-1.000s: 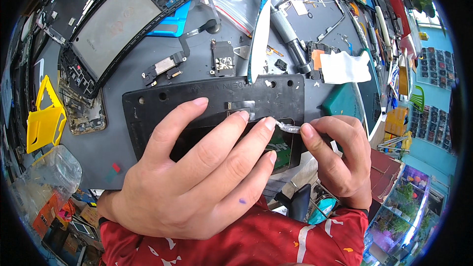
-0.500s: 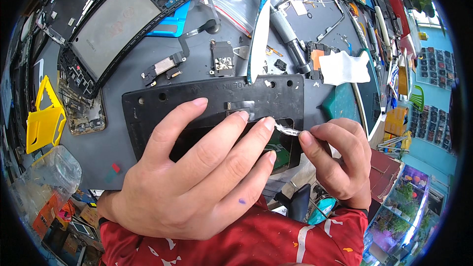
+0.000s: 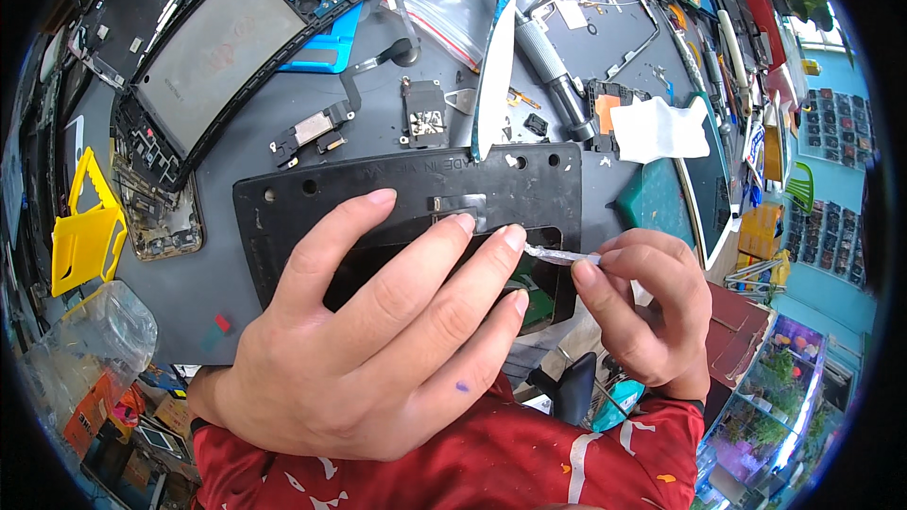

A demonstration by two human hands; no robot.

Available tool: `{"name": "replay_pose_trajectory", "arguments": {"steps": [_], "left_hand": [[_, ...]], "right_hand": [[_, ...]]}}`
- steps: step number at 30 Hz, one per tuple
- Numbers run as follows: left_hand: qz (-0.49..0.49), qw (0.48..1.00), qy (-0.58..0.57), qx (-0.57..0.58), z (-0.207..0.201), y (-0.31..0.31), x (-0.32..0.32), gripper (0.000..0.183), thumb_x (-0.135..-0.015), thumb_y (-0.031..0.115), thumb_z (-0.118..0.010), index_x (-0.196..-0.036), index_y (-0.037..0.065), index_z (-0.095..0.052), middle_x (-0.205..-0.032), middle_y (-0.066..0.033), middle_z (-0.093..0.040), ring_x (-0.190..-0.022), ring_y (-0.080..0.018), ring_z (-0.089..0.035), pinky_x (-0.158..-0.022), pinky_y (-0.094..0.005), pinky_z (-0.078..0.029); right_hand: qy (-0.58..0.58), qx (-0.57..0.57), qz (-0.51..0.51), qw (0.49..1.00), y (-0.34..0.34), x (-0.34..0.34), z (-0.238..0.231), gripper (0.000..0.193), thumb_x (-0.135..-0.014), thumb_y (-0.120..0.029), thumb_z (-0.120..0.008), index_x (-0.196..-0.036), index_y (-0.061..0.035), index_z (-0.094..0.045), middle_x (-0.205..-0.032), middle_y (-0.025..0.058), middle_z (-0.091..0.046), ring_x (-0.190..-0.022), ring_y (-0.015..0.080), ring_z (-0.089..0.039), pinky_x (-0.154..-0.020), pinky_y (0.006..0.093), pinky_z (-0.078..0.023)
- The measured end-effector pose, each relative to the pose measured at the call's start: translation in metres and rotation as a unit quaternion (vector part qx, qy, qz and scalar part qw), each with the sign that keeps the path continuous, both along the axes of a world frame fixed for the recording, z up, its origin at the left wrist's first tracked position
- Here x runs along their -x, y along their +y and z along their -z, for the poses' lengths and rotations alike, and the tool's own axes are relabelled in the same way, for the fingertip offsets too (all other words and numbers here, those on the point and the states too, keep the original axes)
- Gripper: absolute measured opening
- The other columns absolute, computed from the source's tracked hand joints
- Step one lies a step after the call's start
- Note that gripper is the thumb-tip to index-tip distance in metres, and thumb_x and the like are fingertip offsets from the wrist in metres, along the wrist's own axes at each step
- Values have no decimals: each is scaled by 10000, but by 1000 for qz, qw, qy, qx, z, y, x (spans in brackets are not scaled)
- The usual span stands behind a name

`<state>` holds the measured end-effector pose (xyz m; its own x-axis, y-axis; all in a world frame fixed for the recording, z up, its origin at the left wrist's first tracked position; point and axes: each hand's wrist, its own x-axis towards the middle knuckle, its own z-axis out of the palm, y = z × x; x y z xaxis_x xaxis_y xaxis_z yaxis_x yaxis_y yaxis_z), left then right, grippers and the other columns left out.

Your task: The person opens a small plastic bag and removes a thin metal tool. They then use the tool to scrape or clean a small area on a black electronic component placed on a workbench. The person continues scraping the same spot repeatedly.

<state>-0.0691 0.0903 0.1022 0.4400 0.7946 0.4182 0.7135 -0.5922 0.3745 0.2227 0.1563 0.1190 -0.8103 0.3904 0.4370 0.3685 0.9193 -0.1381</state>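
A black plastic frame [image 3: 416, 168] with screw holes lies on the grey work mat at the table's near edge. Spread over its opening, my left hand [image 3: 387, 321] has its fingers stretched out and rests on the frame. The fingertips sit near a small metal clip [image 3: 470, 206] and the frame's right side. Between the thumb and fingers of my right hand [image 3: 652, 307] a thin, crinkled whitish strip [image 3: 553, 254] is pinched. The strip's other end reaches the frame by my left fingertip. Below it shows part of a green circuit board [image 3: 537, 305]; my left hand hides the rest.
A white blade-like tool [image 3: 496, 76] touches the frame's back edge. Beyond lie small phone parts [image 3: 425, 113], a metal cylinder tool [image 3: 557, 76] and crumpled white tissue [image 3: 661, 127]. An opened phone [image 3: 175, 212] and a yellow plastic piece [image 3: 90, 227] are at left.
My right hand's strip now shows a longer, straighter stretch, and its tail sticks out past the fingertips. My left hand stays almost where it was on the frame.
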Motion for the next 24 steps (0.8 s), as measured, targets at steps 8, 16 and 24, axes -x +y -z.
{"name": "replay_pose_trajectory", "arguments": {"steps": [8, 16, 24], "left_hand": [[0, 1000, 0, 0, 0, 0, 0, 209, -952, 265, -866, -1160, 262, -849, -1392, -46, -845, -1254, -260, -766, -1159, -558, -557], [6, 1000, 2, 3, -1, 0, 2, 214, -950, 255, -868, -1162, 264, -849, -1392, -48, -845, -1255, -261, -765, -1154, -560, -557], [11, 1000, 5, 7, -2, 0, 2, 221, -949, 251, -871, -1169, 261, -847, -1403, -45, -841, -1263, -260, -760, -1150, -560, -556]], "right_hand": [[32, 139, 84, 986, -15, 3, -11, 492, -830, 36, -889, -1318, 36, -827, -1176, 208, -692, -962, 292, -722, -745, 363, -611], [-45, 162, 128, 977, -13, 7, -25, 494, -879, 58, -908, -1359, 78, -791, -1116, 181, -679, -897, 278, -705, -720, 388, -590], [-23, 108, 113, 987, -15, 5, -15, 550, -784, 82, -938, -1321, 43, -825, -1080, 142, -683, -833, 247, -680, -649, 368, -540]]}}
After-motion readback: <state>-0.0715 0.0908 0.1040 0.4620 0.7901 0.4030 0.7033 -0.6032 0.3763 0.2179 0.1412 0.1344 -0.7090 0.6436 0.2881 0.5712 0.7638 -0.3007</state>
